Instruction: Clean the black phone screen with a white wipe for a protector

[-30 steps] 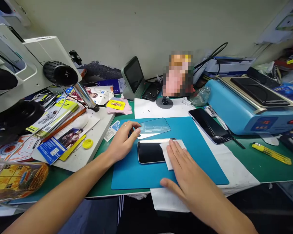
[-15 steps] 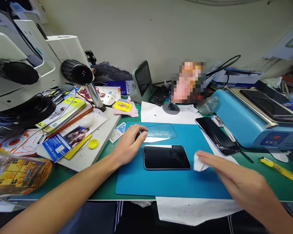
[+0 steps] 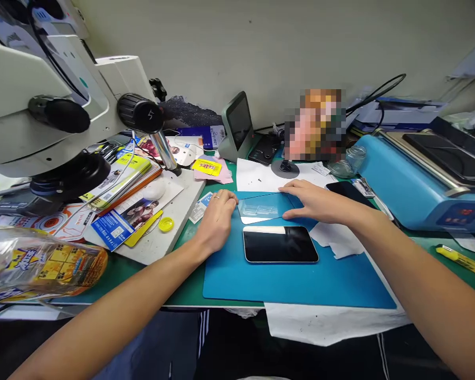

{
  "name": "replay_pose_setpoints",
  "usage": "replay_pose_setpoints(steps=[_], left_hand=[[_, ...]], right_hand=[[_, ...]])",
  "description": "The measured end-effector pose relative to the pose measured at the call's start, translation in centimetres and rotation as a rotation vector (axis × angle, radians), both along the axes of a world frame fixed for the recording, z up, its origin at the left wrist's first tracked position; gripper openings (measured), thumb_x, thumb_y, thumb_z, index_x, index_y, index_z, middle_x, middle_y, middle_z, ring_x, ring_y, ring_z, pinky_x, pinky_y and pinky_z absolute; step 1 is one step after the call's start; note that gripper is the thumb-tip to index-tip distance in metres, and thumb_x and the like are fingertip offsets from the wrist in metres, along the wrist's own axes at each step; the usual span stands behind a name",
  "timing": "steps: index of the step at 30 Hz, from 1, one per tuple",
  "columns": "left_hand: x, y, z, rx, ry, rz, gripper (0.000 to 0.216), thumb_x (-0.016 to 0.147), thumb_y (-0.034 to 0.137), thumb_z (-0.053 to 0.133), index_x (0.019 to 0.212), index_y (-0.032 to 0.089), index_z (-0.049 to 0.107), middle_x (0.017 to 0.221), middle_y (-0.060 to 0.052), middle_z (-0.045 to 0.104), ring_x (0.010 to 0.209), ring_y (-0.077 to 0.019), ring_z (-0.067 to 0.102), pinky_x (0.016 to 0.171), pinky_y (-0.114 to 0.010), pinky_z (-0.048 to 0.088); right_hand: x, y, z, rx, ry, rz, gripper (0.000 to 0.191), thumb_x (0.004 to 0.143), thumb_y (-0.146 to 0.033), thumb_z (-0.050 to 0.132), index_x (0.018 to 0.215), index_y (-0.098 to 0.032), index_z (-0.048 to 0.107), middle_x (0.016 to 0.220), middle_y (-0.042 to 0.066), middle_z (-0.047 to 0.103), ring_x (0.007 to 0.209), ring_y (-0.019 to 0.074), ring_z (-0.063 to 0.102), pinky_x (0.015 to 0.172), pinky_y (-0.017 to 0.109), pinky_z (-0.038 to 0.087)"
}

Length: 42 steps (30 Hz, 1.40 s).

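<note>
A clear glass screen protector [image 3: 260, 209] with a thin black border lies at the back of the blue mat [image 3: 261, 285]. My left hand [image 3: 218, 219] has its curled fingertips at the protector's left edge. Over its right end reaches my right hand [image 3: 319, 201], thumb and fingers spread apart across the sheet's width and partly covering it. Just in front lies a phone [image 3: 281, 244], its dark screen facing up, which neither hand touches. A crumpled white wipe [image 3: 338, 240] rests on the mat under my right wrist.
On the left stand a microscope [image 3: 138, 113] and a pale slab [image 3: 178, 227] with booklets and a yellow cap [image 3: 166, 225]. A plastic bottle [image 3: 51, 261] lies nearer. To the right are a blue machine [image 3: 404, 184], another phone [image 3: 350, 192] and a yellow cutter [image 3: 463, 258].
My right hand has let go of the white wipe, which now lies on the mat, and has moved left to the screen protector. My left hand stays at the protector's left edge.
</note>
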<state>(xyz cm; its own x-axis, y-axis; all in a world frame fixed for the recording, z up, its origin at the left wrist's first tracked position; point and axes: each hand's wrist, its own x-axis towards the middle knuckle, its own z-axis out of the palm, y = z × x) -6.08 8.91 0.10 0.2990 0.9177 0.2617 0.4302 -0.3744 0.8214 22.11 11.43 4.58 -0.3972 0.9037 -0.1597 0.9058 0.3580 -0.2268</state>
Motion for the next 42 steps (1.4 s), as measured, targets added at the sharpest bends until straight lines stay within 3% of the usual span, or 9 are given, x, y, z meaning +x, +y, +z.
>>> replay_pose_setpoints(steps=[11,19,23,28,32,34,37,40,42], left_hand=[[-0.2,-0.1,0.2,-0.036,0.061,0.027,0.041,0.108,0.043,0.027,0.123,0.022,0.058,0.127,-0.01,0.065,0.122,-0.0276,0.056,0.108,-0.05,0.039],[-0.3,-0.5,0.2,-0.057,0.102,-0.209,0.053,0.108,0.047,0.024,0.125,0.022,0.067,0.129,-0.007,0.07,0.122,-0.0279,0.059,0.111,-0.053,0.04],[-0.4,-1.0,0.4,0.154,0.102,-0.272,0.05,0.105,0.052,0.04,0.144,0.024,0.052,0.142,-0.009,0.061,0.127,-0.0279,0.055,0.109,-0.048,0.043],[0.1,-1.7,0.5,0.576,0.23,-0.267,0.095,0.085,0.064,0.07,0.159,0.023,0.027,0.156,-0.017,0.044,0.143,-0.0356,0.04,0.119,-0.052,0.033],[0.5,-2.0,0.5,0.662,0.278,-0.22,0.09,0.086,0.055,0.074,0.156,0.021,0.031,0.146,-0.018,0.056,0.134,-0.0355,0.052,0.113,-0.05,0.038],[0.4,-2.0,0.6,0.603,0.22,-0.218,0.079,0.086,0.05,0.076,0.15,0.022,0.04,0.134,-0.015,0.065,0.121,-0.0323,0.062,0.106,-0.048,0.045],[0.2,-1.9,0.7,0.46,0.051,-0.235,0.074,0.08,0.052,0.081,0.14,0.024,0.048,0.132,-0.013,0.067,0.12,-0.0313,0.064,0.104,-0.049,0.048],[0.2,-1.9,0.7,0.297,-0.161,-0.354,0.076,0.076,0.055,0.084,0.137,0.028,0.047,0.145,-0.013,0.059,0.137,-0.0318,0.054,0.114,-0.051,0.043],[0.4,-2.1,0.8,0.189,-0.257,-0.469,0.077,0.075,0.056,0.084,0.137,0.031,0.045,0.153,-0.012,0.052,0.146,-0.0316,0.045,0.12,-0.053,0.038]], right_hand=[[0.2,-0.9,-0.6,0.082,0.122,-0.099,0.073,0.071,-0.08,0.065,0.113,-0.02,0.059,0.113,0.016,0.068,0.098,0.0348,0.067,0.078,0.047,0.056],[1.2,-7.2,-0.6,0.224,0.425,0.005,0.037,0.095,-0.057,0.052,0.095,-0.025,0.071,0.095,0.008,0.075,0.087,0.0256,0.069,0.08,0.043,0.056],[0.0,-8.6,0.6,0.333,0.536,-0.08,0.027,0.094,-0.048,0.059,0.083,-0.027,0.072,0.084,0.004,0.075,0.08,0.024,0.069,0.077,0.042,0.056],[-4.0,-9.8,3.6,0.365,0.692,-0.294,0.029,0.094,-0.047,0.062,0.076,-0.025,0.07,0.068,0.0,0.07,0.063,0.0173,0.064,0.057,0.03,0.052],[-6.3,-10.3,4.1,0.288,0.809,-0.232,0.037,0.096,-0.051,0.059,0.075,-0.022,0.069,0.062,-0.001,0.067,0.058,0.0143,0.062,0.056,0.027,0.052],[-6.3,-10.4,3.5,0.223,0.883,-0.16,0.045,0.095,-0.062,0.054,0.091,-0.022,0.073,0.07,0.001,0.071,0.064,0.0164,0.067,0.061,0.028,0.055],[-5.7,-10.2,1.9,0.161,0.908,-0.053,0.068,0.086,-0.079,0.05,0.122,-0.025,0.067,0.107,0.008,0.076,0.099,0.0256,0.073,0.083,0.037,0.06],[-5.4,-10.1,0.1,0.142,0.697,-0.014,0.076,0.075,-0.074,0.07,0.134,-0.029,0.056,0.144,0.011,0.06,0.131,0.0323,0.059,0.104,0.047,0.053],[-5.7,-10.1,-0.9,0.128,0.586,-0.004,0.074,0.075,-0.066,0.077,0.134,-0.029,0.052,0.151,0.011,0.054,0.136,0.0332,0.054,0.106,0.048,0.052]])
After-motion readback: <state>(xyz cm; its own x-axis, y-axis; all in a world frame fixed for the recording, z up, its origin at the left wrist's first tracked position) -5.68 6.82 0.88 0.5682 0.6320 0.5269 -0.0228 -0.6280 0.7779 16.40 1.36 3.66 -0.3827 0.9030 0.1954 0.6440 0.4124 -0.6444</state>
